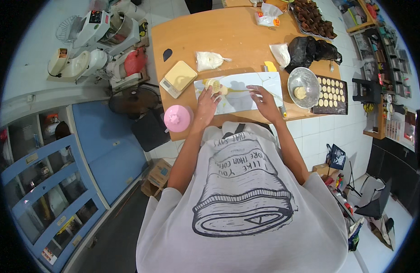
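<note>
A pale yellow piece of dough [213, 84] is at the left part of a white patterned work mat [235, 106]. My left hand [207, 102] has its fingers bent against the dough's near edge. Over the right part of the mat, my right hand [264, 99] is open, its fingers stretched to the left, with no object visible in them. A thin yellowish strip [238, 90] lies between my hands; I cannot tell whether it is a tool or part of the mat's pattern. A steel bowl [295, 75] holding a lump of dough [300, 93] stands right of the mat.
A dark tray [331, 110] with rows of small pale rounds sits beyond the bowl. Left are a kitchen scale [178, 78] and a pink container [178, 118]. Behind lie a bag of white powder [211, 61], a yellow scraper [270, 66] and black plastic bags [302, 52].
</note>
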Tool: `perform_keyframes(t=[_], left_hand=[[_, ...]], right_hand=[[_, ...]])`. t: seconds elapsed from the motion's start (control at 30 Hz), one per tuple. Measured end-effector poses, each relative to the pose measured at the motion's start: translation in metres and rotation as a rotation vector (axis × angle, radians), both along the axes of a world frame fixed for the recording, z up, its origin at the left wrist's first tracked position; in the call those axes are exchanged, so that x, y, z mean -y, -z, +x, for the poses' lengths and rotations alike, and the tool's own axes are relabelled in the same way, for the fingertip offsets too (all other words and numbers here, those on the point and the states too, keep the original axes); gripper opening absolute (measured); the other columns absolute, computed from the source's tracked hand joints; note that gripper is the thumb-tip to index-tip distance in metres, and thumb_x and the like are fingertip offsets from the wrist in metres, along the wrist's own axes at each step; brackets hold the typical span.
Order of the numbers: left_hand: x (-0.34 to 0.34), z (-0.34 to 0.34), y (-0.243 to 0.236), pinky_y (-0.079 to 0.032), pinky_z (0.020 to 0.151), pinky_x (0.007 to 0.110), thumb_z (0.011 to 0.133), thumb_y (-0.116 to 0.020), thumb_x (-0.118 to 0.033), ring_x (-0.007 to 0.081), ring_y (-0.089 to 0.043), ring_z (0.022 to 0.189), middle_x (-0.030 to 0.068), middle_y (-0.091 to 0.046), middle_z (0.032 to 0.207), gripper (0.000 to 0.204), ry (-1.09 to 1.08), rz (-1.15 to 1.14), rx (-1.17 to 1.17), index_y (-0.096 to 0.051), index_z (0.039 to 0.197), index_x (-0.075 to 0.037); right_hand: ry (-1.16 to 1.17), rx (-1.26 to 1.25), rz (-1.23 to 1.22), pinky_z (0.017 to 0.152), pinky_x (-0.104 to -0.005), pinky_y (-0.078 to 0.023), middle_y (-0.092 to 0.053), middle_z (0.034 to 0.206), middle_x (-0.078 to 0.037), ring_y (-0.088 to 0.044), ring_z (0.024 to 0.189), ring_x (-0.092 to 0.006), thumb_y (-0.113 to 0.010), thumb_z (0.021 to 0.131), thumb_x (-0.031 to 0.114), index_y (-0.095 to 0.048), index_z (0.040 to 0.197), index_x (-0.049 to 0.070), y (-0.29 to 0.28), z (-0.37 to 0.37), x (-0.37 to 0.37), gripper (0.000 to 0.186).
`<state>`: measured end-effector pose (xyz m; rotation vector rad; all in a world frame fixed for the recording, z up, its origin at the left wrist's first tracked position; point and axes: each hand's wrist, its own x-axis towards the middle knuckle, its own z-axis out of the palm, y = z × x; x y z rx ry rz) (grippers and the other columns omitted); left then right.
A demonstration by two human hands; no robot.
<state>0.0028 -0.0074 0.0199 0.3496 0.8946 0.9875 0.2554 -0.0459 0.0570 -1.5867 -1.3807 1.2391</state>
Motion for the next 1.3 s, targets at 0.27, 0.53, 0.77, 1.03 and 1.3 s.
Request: perform_keyframes(t=[0.27, 0.53, 0.77, 1.03, 1.3], left_hand=[[0.011, -0.019, 0.013, -0.048, 0.09, 0.035, 0.099, -0.067, -0.036, 0.0174, -0.063, 0.103, 0.0051, -0.065, 0.119, 0.044, -0.101, 0.036, -0.117, -0.054, 0.131, -0.008], [0.023, -0.022, 0.014, -0.052, 0.08, 0.028, 0.094, -0.075, -0.029, 0.015, -0.063, 0.097, 0.0117, -0.065, 0.118, 0.062, -0.012, 0.26, -0.617, -0.048, 0.139, 0.004], [0.022, -0.028, 0.013, -0.053, 0.091, 0.034, 0.097, -0.071, -0.029, 0.0215, -0.06, 0.116, 0.018, -0.058, 0.134, 0.064, 0.122, 0.25, -0.645, -0.044, 0.144, 0.003], [0.016, -0.008, 0.009, -0.052, 0.099, 0.035, 0.094, -0.074, -0.023, 0.0209, -0.062, 0.114, 0.0143, -0.062, 0.127, 0.052, -0.044, 0.181, -0.167, -0.05, 0.132, 0.004], [0.01, 0.003, 0.012, -0.054, 0.091, 0.037, 0.089, -0.079, -0.023, 0.0242, -0.064, 0.105, 0.0158, -0.06, 0.123, 0.052, 0.121, 0.511, -0.805, -0.056, 0.129, 0.0]], right_hand=[[-0.179, 0.314, 0.285, 0.102, -0.0433, -0.049, -0.058, 0.13, -0.019, -0.058, 0.12, -0.0362, -0.07, 0.089, 0.012, -0.058, 0.132, 0.003, 0.039, -0.049, -0.027, 0.046], [-0.348, 0.522, 0.292, 0.104, -0.0463, -0.046, -0.054, 0.127, -0.019, -0.053, 0.118, -0.0395, -0.075, 0.081, 0.012, -0.058, 0.129, 0.001, 0.039, -0.08, -0.045, 0.052], [-0.231, 0.357, 0.32, 0.1, -0.0422, -0.049, -0.056, 0.12, -0.017, -0.057, 0.113, -0.0342, -0.074, 0.082, 0.009, -0.06, 0.129, 0.002, 0.032, -0.082, -0.042, 0.05], [0.165, -0.956, -0.314, 0.094, -0.0366, -0.054, -0.064, 0.124, -0.006, -0.062, 0.113, -0.0174, -0.065, 0.096, 0.007, -0.056, 0.143, 0.008, 0.013, -0.064, -0.02, 0.048], [0.046, 0.272, 0.123, 0.087, -0.04, -0.054, -0.063, 0.109, -0.02, -0.064, 0.101, -0.034, -0.07, 0.084, 0.006, -0.068, 0.119, 0.001, 0.024, -0.029, -0.009, 0.035]])
